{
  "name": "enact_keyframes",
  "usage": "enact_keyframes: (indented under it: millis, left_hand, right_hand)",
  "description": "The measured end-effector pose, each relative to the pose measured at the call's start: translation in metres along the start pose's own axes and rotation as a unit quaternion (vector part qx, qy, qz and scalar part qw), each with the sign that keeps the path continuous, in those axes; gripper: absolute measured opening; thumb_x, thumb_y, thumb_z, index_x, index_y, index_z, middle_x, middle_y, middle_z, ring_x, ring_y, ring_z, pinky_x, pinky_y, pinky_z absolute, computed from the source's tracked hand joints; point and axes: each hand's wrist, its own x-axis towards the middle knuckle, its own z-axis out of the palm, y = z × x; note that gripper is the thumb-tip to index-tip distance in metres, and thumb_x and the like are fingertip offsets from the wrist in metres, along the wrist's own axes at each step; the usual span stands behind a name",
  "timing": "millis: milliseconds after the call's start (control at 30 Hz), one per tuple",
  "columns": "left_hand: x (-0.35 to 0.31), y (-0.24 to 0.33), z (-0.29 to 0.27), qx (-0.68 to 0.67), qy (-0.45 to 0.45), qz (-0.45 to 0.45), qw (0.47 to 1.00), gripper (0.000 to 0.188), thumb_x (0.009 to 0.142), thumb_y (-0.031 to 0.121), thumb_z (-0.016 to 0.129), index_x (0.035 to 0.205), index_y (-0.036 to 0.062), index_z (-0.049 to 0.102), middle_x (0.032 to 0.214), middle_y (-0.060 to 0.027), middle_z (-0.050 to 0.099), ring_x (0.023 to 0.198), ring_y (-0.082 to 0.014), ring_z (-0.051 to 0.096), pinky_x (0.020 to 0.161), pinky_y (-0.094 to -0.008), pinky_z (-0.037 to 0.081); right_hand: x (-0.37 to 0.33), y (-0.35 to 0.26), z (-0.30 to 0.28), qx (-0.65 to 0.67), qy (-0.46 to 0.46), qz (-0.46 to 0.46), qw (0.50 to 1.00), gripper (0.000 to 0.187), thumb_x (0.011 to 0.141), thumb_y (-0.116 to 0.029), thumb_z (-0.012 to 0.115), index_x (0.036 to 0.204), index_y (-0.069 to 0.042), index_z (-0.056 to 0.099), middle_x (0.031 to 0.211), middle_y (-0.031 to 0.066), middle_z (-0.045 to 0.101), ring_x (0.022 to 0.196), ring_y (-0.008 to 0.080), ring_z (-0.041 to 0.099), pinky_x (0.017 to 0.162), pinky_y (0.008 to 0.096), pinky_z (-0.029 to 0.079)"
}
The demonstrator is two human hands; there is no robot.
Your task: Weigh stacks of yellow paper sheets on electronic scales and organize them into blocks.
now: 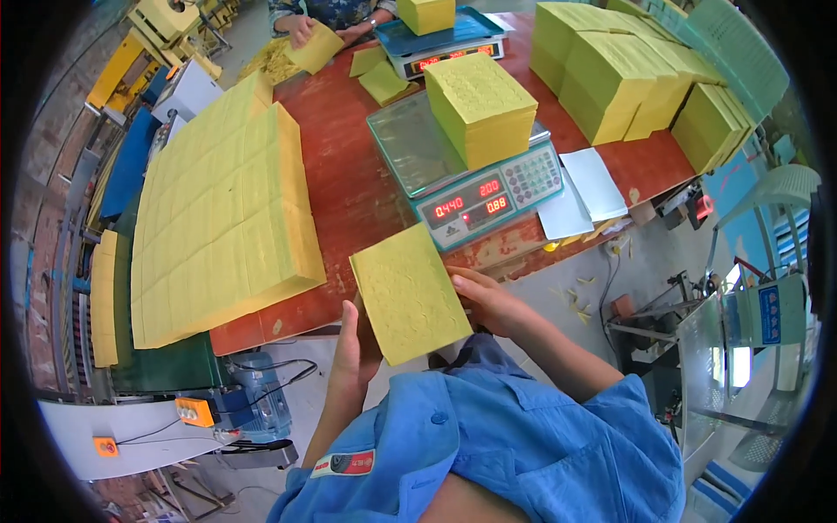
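In front of my body I hold a stack of yellow paper [411, 296], its embossed top sheet facing up, at the near edge of the red table. My left hand [352, 349] grips its left side, thumb upright and the other fingers hidden behind it. On the opposite side, my right hand [484, 299] presses against the edge, its fingertips partly hidden. Just beyond is a digital scale [417, 166] with a lit red display and a keypad. Another yellow paper stack [482, 109] rests on the scale's metal plate.
Packed yellow stacks [222, 218] line the left of the red table [344, 166]; more blocks [602, 78] stand at the far right. White sheets [593, 185] lie beside the scale. Across the table a co-worker's hands [301, 33] handle yellow paper near a second scale [445, 48]. A plastic chair [767, 305] stands right.
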Motion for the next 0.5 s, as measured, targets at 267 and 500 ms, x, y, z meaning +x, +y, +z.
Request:
enact_keyframes:
  millis: [267,500]
  left_hand:
    - [0.001,0.007,-0.004,0.037,0.071,-0.021,0.997,0.060,0.096,0.038,0.054,0.143,0.0038,0.038,0.137,-0.0129,0.051,0.123,-0.0248,0.052,0.102,-0.0396,0.043]
    - [0.011,-0.014,0.001,-0.209,0.025,0.071,0.975,0.052,0.094,0.033,0.057,0.133,0.0001,0.048,0.122,-0.0121,0.062,0.107,-0.0228,0.063,0.092,-0.0365,0.052]
  right_hand:
    - [0.020,-0.025,0.010,-0.124,0.005,-0.047,0.991,0.074,0.092,-0.044,0.060,0.147,-0.002,0.034,0.139,0.0132,0.048,0.123,0.0234,0.049,0.094,0.0371,0.045]
    - [-0.001,-0.053,0.010,0.038,-0.079,-0.060,0.994,0.061,0.098,-0.032,0.051,0.145,0.001,0.033,0.136,0.0132,0.052,0.118,0.0240,0.056,0.098,0.0375,0.046]
